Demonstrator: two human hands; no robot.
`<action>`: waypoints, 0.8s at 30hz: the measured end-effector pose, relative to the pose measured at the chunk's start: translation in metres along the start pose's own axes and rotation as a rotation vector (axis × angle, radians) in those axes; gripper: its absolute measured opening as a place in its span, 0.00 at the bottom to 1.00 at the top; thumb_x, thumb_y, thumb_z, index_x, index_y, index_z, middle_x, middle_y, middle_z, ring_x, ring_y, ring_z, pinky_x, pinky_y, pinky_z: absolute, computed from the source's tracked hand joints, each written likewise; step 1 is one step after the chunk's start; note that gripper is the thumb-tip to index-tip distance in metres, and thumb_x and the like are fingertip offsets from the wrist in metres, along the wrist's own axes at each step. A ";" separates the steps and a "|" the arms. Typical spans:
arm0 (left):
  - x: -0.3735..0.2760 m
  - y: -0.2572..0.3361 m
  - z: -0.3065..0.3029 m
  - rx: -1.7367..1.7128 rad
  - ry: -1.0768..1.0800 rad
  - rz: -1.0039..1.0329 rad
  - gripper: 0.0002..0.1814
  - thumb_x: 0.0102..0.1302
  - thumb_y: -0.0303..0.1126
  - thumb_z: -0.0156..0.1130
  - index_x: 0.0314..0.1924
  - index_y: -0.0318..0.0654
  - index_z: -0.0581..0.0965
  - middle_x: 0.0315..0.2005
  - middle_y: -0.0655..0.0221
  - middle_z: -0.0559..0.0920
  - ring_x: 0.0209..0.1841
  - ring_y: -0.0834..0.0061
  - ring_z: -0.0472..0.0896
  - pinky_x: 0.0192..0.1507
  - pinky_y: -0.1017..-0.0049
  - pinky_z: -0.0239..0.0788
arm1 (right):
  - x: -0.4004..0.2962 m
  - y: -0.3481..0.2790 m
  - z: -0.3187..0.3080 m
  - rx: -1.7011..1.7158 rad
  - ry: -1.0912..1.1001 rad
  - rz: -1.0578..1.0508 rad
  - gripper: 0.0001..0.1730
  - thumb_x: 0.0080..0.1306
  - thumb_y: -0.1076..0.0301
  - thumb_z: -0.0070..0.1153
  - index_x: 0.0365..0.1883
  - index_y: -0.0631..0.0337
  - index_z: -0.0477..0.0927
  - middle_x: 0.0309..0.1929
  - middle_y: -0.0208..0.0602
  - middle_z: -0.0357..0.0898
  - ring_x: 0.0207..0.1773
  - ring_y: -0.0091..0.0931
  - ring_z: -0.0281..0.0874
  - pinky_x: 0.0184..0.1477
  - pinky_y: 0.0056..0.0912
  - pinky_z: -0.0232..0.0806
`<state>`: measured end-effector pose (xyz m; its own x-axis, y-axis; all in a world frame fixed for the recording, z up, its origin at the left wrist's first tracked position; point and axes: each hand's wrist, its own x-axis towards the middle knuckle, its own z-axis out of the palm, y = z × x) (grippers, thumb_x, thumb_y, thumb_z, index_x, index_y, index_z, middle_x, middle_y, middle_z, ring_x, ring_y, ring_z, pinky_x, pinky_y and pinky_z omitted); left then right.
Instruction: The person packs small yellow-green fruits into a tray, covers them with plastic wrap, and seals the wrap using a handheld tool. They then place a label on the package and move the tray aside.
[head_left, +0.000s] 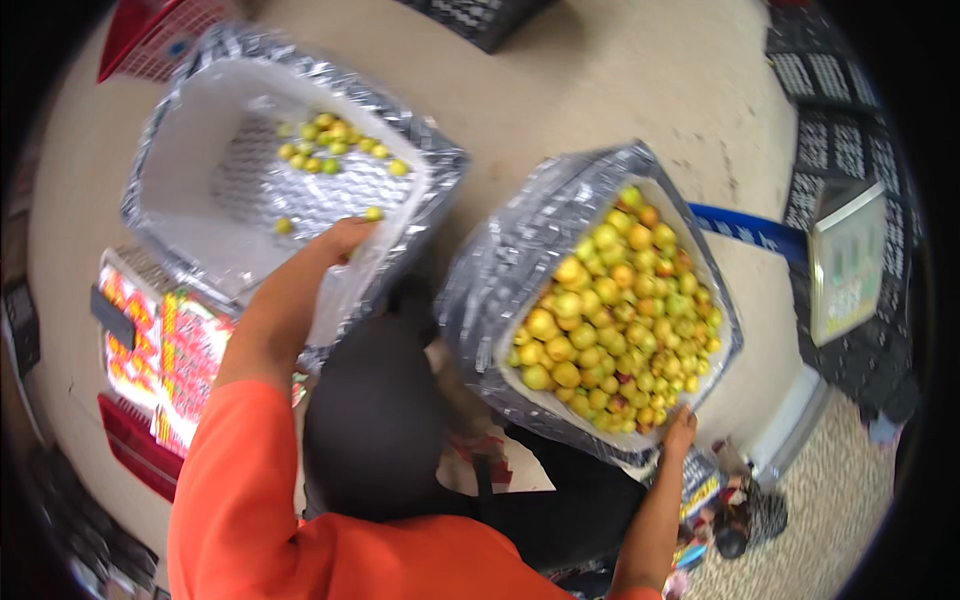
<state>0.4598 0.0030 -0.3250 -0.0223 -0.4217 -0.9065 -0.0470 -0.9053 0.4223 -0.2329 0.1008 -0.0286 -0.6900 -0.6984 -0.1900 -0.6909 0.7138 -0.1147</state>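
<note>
My left hand (351, 237) reaches over the near wall of the left container (191, 142), which has a white inside and a silvery bubble-wrap lining. A small green-yellow fruit (373, 214) shows at its fingertips; the fingers are blurred, so whether they hold it is unclear. Loose fruits (330, 142) lie on the container's floor, mostly towards the far side. My right hand (679, 433) grips the near right rim of a second lined container (510, 247). Many round yellow-green fruits (615, 315), some with reddish patches, fill that one, and it looks tilted.
A red plastic basket (161, 45) stands at the far left. Brightly printed cartons (169, 345) sit left of my arm, beside another red basket (139, 446). Black crates (817, 142) line the right side, near a framed sign (847, 262) and a blue strip (750, 229).
</note>
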 end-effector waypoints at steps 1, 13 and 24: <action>-0.013 0.017 0.006 -0.023 -0.138 0.032 0.31 0.55 0.56 0.69 0.52 0.42 0.79 0.39 0.65 0.82 0.40 0.68 0.81 0.41 0.61 0.73 | -0.006 -0.004 -0.006 -0.135 -0.021 0.029 0.31 0.72 0.48 0.42 0.52 0.74 0.73 0.49 0.63 0.76 0.52 0.51 0.73 0.56 0.46 0.63; -0.038 0.045 -0.004 -0.132 -0.397 -0.271 0.16 0.60 0.38 0.65 0.47 0.40 0.80 0.40 0.67 0.84 0.40 0.73 0.83 0.43 0.65 0.78 | -0.026 -0.037 -0.017 0.201 -0.015 0.120 0.29 0.72 0.50 0.45 0.49 0.73 0.74 0.46 0.55 0.78 0.49 0.39 0.75 0.53 0.38 0.65; -0.112 0.081 -0.031 -0.110 -0.261 0.012 0.16 0.66 0.37 0.63 0.51 0.41 0.77 0.39 0.72 0.80 0.41 0.79 0.81 0.33 0.77 0.75 | -0.025 -0.021 -0.024 0.237 -0.071 0.154 0.30 0.71 0.48 0.46 0.49 0.72 0.77 0.46 0.57 0.80 0.51 0.41 0.79 0.53 0.39 0.67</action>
<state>0.4892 -0.0246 -0.1895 -0.2794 -0.4177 -0.8646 0.0632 -0.9065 0.4175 -0.2064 0.1021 0.0023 -0.7600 -0.5818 -0.2896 -0.5042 0.8090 -0.3020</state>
